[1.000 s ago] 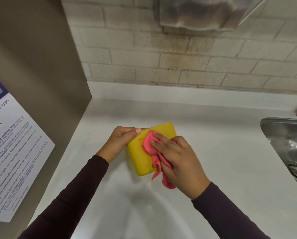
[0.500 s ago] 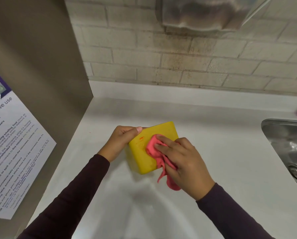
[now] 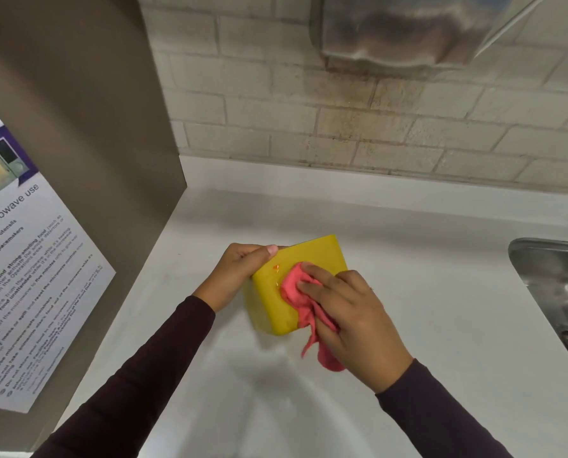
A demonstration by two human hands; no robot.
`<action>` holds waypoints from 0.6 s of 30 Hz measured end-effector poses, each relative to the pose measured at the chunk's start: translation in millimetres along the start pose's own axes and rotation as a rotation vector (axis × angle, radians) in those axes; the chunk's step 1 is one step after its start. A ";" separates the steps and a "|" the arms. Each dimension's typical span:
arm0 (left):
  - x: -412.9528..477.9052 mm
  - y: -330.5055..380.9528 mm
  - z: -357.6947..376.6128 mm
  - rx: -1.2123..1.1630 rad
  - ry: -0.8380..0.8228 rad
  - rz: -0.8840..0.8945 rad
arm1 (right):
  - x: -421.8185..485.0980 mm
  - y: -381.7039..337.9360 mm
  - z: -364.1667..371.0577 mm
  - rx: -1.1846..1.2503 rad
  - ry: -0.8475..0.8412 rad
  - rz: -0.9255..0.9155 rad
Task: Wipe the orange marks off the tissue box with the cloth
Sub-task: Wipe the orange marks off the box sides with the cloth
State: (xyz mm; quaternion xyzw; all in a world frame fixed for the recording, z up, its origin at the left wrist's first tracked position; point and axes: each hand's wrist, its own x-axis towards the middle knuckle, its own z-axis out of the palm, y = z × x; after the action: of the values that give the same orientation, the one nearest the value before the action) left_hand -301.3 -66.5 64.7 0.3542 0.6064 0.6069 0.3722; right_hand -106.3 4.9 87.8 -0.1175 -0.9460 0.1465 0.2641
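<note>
A yellow tissue box is tilted above the white counter. My left hand grips its left end, thumb on the top edge. My right hand presses a pink cloth flat against the box's upper face, and the cloth's loose tail hangs below my palm. A small orange mark shows on the box just left of the cloth, with a faint smear below it at the cloth's edge.
A brown side panel with a microwave-use notice stands at the left. A steel sink is set into the counter at the right. A brick wall and a metal dispenser are behind.
My right hand has slid the cloth a little rightward and down across the box face, uncovering the orange mark near my left thumb. The box stays in my left hand.
</note>
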 end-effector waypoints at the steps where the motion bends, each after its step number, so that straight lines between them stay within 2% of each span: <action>1: 0.3 -0.3 0.1 -0.002 0.001 -0.003 | -1.8 4.2 -2.2 0.015 0.023 0.026; 4: -0.6 -0.1 0.9 -0.014 0.009 -0.012 | 4.2 6.5 -3.5 0.107 0.117 0.191; 6: -3.5 -0.2 3.1 -0.017 0.001 -0.008 | 12.6 0.0 1.4 0.143 0.155 0.238; 11: -7.5 2.1 9.5 -0.054 -0.002 -0.009 | 22.9 -27.2 15.8 0.144 0.127 0.162; 18: -7.9 8.5 8.3 -0.101 -0.020 -0.036 | 24.2 -37.9 26.4 -0.090 0.100 0.116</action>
State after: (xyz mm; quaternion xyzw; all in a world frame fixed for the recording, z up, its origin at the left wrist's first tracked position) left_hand -290.4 -69.4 73.5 0.3298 0.5775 0.6265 0.4065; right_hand -146.0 -28.7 90.3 -0.1910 -0.9289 0.1128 0.2966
